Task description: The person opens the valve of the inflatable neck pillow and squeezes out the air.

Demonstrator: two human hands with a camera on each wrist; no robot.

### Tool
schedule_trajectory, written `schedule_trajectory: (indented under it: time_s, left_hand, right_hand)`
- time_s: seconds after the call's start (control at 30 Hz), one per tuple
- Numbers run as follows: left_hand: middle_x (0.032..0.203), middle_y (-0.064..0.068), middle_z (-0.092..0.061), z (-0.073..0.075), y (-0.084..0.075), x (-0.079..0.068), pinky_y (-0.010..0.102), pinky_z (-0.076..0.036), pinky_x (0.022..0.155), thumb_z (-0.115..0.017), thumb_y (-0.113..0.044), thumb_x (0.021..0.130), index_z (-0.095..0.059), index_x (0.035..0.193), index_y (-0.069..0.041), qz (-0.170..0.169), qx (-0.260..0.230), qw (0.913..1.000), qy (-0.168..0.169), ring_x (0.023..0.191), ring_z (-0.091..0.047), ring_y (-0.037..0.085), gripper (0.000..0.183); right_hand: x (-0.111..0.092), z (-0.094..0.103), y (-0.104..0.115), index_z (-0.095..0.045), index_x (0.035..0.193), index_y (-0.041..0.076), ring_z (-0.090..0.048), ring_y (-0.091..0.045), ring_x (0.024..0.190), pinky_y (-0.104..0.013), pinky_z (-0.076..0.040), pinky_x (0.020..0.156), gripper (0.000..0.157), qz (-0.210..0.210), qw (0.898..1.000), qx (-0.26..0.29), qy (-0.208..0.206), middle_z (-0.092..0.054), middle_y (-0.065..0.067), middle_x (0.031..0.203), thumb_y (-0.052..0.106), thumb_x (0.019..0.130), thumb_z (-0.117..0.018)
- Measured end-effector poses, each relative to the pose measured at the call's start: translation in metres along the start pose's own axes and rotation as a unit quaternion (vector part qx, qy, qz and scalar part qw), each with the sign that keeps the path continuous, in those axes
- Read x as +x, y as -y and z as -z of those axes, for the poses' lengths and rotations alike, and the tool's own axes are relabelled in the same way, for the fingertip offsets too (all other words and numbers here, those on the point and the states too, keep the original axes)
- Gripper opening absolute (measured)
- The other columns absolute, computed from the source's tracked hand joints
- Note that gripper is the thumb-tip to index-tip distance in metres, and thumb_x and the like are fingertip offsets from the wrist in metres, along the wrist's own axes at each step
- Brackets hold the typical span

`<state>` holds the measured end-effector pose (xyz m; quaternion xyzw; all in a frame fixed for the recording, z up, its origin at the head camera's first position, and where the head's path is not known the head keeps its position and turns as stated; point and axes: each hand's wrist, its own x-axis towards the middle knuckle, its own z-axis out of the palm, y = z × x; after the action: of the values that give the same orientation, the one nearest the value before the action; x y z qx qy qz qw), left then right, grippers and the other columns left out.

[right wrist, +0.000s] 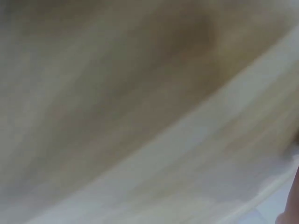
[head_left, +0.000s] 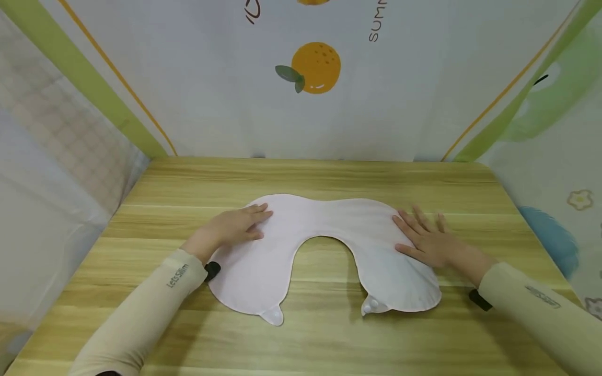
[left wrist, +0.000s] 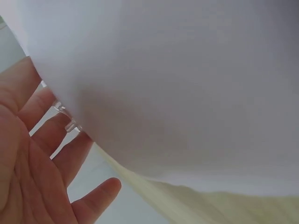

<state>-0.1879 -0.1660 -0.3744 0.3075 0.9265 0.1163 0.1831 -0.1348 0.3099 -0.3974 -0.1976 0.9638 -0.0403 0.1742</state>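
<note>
A white U-shaped fabric piece (head_left: 324,219) lies flat with its opening toward the near side. Each of its two ends has a small tab; clear snaps (head_left: 373,304) show on the right one. My left hand (head_left: 237,225) rests on its upper left part, fingers extended. From below, the left wrist view shows that palm (left wrist: 32,163) and its fingers at the fabric's edge, beside clear snaps (left wrist: 70,121). On the right part, my right hand (head_left: 430,243) touches the fabric with spread fingers, slightly blurred. The right wrist view is mostly blur, with a bit of finger (right wrist: 292,200) at its edge.
The wood-grain table (head_left: 320,344) extends around the fabric. Behind it hangs a white curtain (head_left: 211,104) printed with an orange, and more patterned cloth (head_left: 583,183) hangs at both sides. Dark wrist cameras (head_left: 479,300) sit under both sleeves.
</note>
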Motion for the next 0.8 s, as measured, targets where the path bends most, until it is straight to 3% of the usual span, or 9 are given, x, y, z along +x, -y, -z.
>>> schedule_trajectory:
  time_s: [0.2, 0.3, 0.5, 0.7, 0.8]
  left_hand:
    - [0.163, 0.013, -0.027, 0.001, -0.005, 0.006, 0.054, -0.027, 0.120, -0.061, -0.027, 0.099, -0.039, 0.153, -0.009, 0.008, -0.002, 0.9999, 0.014, 0.152, -0.024, 0.034, 0.061]
    - [0.162, 0.015, -0.029, 0.000, -0.008, 0.010, 0.053, -0.026, 0.121, -0.062, -0.026, 0.098, -0.041, 0.151, -0.007, 0.000, 0.000, 0.9999, 0.013, 0.151, -0.026, 0.035, 0.060]
    - [0.160, 0.019, -0.034, 0.004, -0.017, 0.014, 0.051, -0.030, 0.120, -0.061, -0.022, 0.099, -0.044, 0.149, -0.003, -0.013, 0.018, 0.9997, 0.013, 0.149, -0.030, 0.036, 0.057]
    - [0.162, 0.015, -0.030, 0.009, -0.017, 0.012, 0.050, -0.028, 0.121, -0.061, -0.019, 0.099, -0.041, 0.150, -0.003, 0.009, 0.010, 0.9992, 0.038, 0.151, -0.027, 0.033, 0.057]
    - [0.162, 0.015, -0.030, 0.010, -0.015, 0.011, 0.050, -0.028, 0.121, -0.062, -0.019, 0.098, -0.041, 0.150, -0.003, 0.010, 0.018, 0.9991, 0.036, 0.151, -0.027, 0.033, 0.058]
  right_hand:
    - [-0.005, 0.008, 0.004, -0.012, 0.161, 0.025, 0.012, -0.037, 0.154, -0.080, 0.004, 0.109, 0.070, 0.033, 0.998, 0.016, -0.044, -0.003, -0.009, 0.169, 0.051, 0.104, -0.041]
    - [0.002, 0.017, 0.024, -0.017, 0.161, 0.027, 0.006, -0.036, 0.155, -0.079, -0.003, 0.111, 0.065, 0.070, 0.995, 0.051, -0.050, -0.004, -0.006, 0.170, 0.049, 0.105, -0.040]
    - [0.012, 0.022, 0.069, -0.029, 0.158, 0.028, -0.006, -0.035, 0.156, -0.077, -0.010, 0.113, 0.061, 0.153, 0.984, 0.083, -0.020, -0.014, -0.003, 0.168, 0.051, 0.103, -0.043]
    - [0.005, 0.010, 0.078, -0.034, 0.156, 0.028, -0.009, -0.038, 0.155, -0.080, -0.014, 0.110, 0.062, 0.153, 0.985, 0.082, 0.020, -0.018, -0.002, 0.168, 0.054, 0.101, -0.046]
    - [0.000, 0.006, 0.077, -0.040, 0.153, 0.033, -0.013, -0.041, 0.153, -0.083, -0.018, 0.105, 0.062, 0.154, 0.986, 0.070, 0.007, -0.021, -0.001, 0.167, 0.060, 0.098, -0.047]
